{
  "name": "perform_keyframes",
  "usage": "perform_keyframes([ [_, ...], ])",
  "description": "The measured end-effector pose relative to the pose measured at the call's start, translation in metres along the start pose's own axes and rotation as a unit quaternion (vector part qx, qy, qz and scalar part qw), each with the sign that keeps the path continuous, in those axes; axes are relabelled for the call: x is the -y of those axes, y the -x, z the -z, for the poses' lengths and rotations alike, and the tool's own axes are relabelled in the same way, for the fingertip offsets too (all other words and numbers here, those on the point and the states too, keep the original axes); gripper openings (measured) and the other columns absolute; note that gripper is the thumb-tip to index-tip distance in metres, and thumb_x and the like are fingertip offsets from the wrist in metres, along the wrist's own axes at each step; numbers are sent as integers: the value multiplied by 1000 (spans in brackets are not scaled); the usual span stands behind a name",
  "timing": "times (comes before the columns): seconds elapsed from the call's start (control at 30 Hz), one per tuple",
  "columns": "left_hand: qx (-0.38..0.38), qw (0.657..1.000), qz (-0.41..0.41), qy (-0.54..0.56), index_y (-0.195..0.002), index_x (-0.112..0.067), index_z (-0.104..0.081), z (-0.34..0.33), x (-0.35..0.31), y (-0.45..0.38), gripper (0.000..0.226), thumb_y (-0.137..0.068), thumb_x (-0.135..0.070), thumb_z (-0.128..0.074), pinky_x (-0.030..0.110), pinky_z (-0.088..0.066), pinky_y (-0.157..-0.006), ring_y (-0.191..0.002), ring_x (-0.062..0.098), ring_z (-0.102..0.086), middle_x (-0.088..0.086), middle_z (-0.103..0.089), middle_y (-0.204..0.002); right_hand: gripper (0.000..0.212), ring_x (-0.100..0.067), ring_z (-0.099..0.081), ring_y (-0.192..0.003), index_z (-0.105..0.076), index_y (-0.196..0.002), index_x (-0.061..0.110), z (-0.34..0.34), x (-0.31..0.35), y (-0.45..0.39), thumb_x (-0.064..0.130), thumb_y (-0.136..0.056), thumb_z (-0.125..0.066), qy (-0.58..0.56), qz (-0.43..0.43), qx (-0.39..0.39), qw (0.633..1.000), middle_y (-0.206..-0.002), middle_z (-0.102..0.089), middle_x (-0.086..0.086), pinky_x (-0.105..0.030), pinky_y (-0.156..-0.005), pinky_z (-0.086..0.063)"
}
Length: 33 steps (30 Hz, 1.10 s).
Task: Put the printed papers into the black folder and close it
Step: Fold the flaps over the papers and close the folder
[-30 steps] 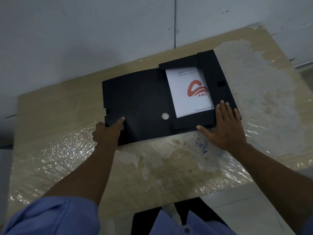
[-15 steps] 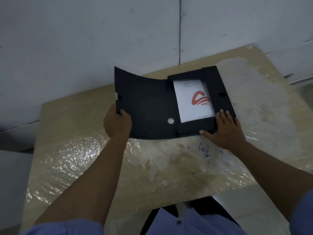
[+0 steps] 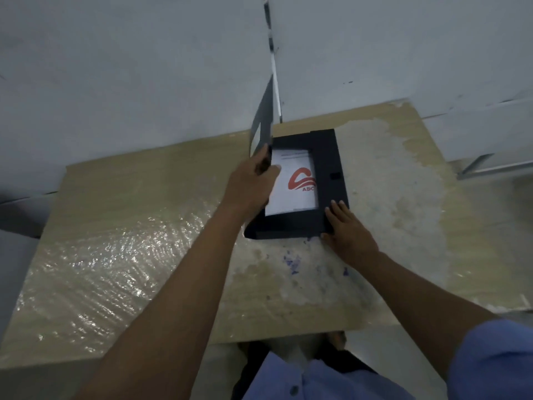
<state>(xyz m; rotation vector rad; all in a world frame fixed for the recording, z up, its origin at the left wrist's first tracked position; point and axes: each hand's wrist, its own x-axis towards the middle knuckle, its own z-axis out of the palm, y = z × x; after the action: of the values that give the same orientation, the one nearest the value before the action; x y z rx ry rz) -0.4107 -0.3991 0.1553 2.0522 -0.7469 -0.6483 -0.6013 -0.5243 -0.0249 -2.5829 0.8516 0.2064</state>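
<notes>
The black folder [image 3: 330, 168] lies on the table near the wall. Inside it sit the printed papers [image 3: 294, 183], white with a red logo, framed by the folder's inner flaps. The folder's cover [image 3: 262, 122] stands nearly upright, seen almost edge-on, over the left side of the papers. My left hand [image 3: 249, 186] grips the cover's lower edge, thumb on one face and fingers on the other. My right hand [image 3: 344, 226] rests flat on the folder's near right corner, fingers spread.
The wooden table [image 3: 144, 255] is covered in crinkled clear plastic film, with blue ink marks [image 3: 291, 262] just in front of the folder. A pale wall [image 3: 144, 67] rises right behind the table. The table's near edge is by my body.
My left hand has swung the cover up from flat on the table to nearly vertical and moved right with it. My right hand has stayed on the folder's corner.
</notes>
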Motion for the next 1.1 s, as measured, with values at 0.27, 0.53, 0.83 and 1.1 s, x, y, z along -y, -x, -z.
perform_keyframes([
  [0.27, 64, 977, -5, -204, -162, -43, -16, -126, 34, -15, 78, -93, -73, -39, 64, 11, -124, -162, 22, 9, -2, 0, -176, 78, -23, -21, -159, -14, -163, 6, 14, -21, 14, 23, -103, -61, -107, 68, -39, 991, -174, -7, -8, -41, -120, -39],
  [0.53, 42, 945, -53, -320, -163, -36, -20, -171, 62, -32, 79, -96, -76, -24, 66, 7, -124, -162, 27, 4, 5, -4, -176, 85, -42, -38, -150, -20, -151, -19, 5, -20, 21, 17, -97, -73, -175, 78, -164, 968, -162, -29, -33, -50, -117, -46],
  [0.83, -1, 917, -76, -391, -163, -27, -25, -145, 110, -43, 64, -106, -53, -35, 65, -2, -126, -162, 34, -5, 13, -12, -174, 74, -39, -21, -158, -27, -158, -4, -1, -17, 9, 25, -99, -62, -12, 106, -144, 984, -168, -22, -25, -56, -123, -33],
  [1.1, -26, 918, -35, -395, -165, -30, -15, -128, 136, -36, 78, -99, -69, -28, 66, -5, -125, -162, 34, 1, 11, -3, -175, 109, -33, 0, -162, -12, -162, 0, 9, -14, -19, 65, -90, -60, -4, 95, -67, 993, -173, -3, -20, -52, -131, -12],
])
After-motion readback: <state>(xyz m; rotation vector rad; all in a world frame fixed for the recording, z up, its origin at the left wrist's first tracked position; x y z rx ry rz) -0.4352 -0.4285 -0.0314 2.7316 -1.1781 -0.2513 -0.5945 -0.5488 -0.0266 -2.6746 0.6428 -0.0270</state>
